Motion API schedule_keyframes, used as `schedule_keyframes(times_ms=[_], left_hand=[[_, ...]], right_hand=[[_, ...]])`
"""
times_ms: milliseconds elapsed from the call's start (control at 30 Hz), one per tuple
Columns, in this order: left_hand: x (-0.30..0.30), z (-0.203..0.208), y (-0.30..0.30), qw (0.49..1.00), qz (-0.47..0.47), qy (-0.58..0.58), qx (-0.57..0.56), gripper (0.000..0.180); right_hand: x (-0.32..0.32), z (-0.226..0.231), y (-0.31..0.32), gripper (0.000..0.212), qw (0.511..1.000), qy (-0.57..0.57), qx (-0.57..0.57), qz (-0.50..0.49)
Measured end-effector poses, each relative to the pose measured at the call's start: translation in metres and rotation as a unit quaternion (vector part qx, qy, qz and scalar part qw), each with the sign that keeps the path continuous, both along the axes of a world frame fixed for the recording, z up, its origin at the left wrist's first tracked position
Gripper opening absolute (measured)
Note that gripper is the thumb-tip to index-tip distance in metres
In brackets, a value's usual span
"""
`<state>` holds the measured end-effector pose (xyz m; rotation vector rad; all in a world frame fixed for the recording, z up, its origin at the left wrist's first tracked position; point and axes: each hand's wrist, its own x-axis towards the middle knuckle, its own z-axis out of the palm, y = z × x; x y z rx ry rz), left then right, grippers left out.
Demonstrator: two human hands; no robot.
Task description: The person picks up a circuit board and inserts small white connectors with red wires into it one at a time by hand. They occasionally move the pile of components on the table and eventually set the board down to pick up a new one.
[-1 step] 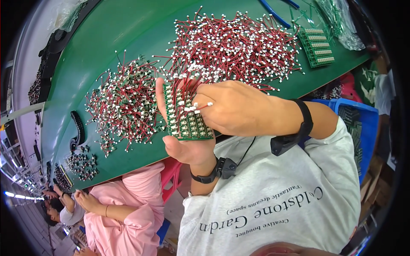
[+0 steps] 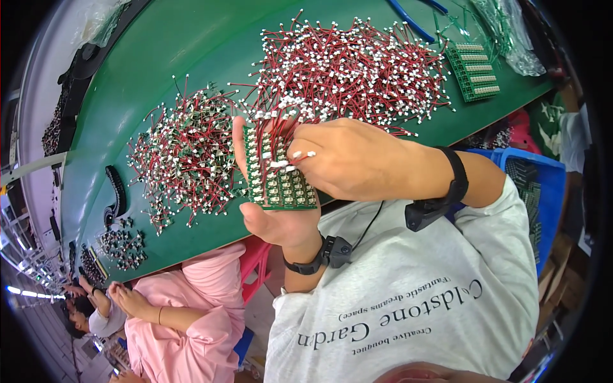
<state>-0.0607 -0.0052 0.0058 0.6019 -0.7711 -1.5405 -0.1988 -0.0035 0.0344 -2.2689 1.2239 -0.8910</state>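
Note:
My left hand (image 2: 278,225) is wrapped round a green circuit board panel (image 2: 284,196) with rows of small white connector sockets, thumb along its near edge. My right hand (image 2: 357,163) lies over the panel's right side, fingers curled in a pinch on short red wire leads with white plugs (image 2: 311,154). Its fingertips are partly hidden behind the knuckles. More red wire leads (image 2: 273,131) run over the panel's far end. Beyond my hands spreads a large heap of red wire leads with white plugs (image 2: 357,70).
On the green table (image 2: 172,45), a second heap of small boards with red leads (image 2: 191,153) lies to the left. At the far right are another panel (image 2: 474,71), blue-handled pliers (image 2: 412,22) and clear plastic bags (image 2: 520,45). A co-worker in pink (image 2: 185,325) sits at left; a blue bin (image 2: 549,191) stands right.
My right hand has shifted slightly left and up over the panel, and the white plugs by its fingertips have moved a little. My left hand and the panel have dipped left very slightly.

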Motion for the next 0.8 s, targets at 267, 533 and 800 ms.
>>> schedule_keyframes(times_ms=[267,533,800], left_hand=[[0.005,0.008,0.006,1.000,-0.020,-0.011,0.022,0.111],[0.040,0.007,-0.006,0.989,0.000,0.130,-0.077,0.103],[0.060,0.001,-0.012,0.989,0.020,0.139,-0.048,0.098]], right_hand=[[0.006,-0.002,0.004,0.016,1.000,0.008,-0.019,-0.021],[-0.010,0.005,-0.007,0.021,0.992,-0.077,-0.098,-0.006],[-0.017,-0.029,0.016,0.018,0.996,0.084,-0.003,-0.041]])
